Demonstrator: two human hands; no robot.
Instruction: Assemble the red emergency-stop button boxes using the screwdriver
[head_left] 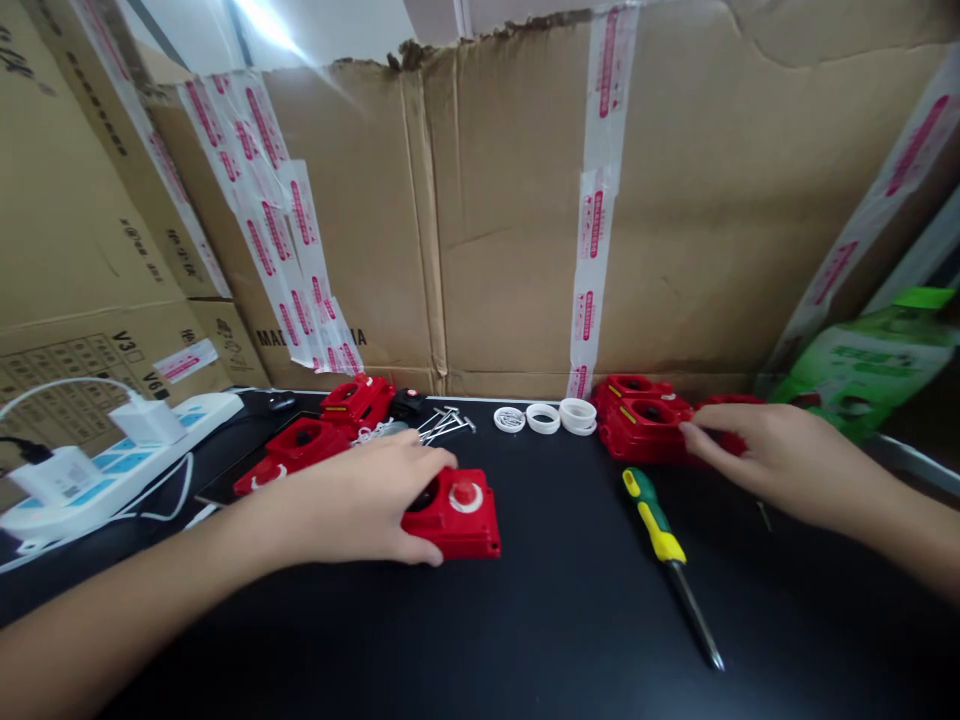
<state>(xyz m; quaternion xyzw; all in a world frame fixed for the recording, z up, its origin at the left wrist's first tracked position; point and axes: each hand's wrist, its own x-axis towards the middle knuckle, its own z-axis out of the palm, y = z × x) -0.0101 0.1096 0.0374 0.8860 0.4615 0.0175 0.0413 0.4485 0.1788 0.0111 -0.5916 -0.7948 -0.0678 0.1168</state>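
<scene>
My left hand (382,500) is closed around a red plastic housing (476,525) on the black table. A white ring with a red knob inside shows on the housing's right end, and my fingers cover part of its dark round opening. At the back right, my right hand (780,460) has its thumb and fingers bent over another red housing (724,402), whose far side is partly hidden. Beside that hand, more red housings (649,430) sit close together. A screwdriver (667,545) with a green and yellow handle lies between my hands, tip toward me.
Along the back are white rings (543,418), a round lid-like piece with small pins (509,419), and several metal T-shaped parts (446,425). More red housings (304,445) stand at left by a white power strip (135,450). A green bottle (870,360) stands right; cardboard (510,220) walls the back.
</scene>
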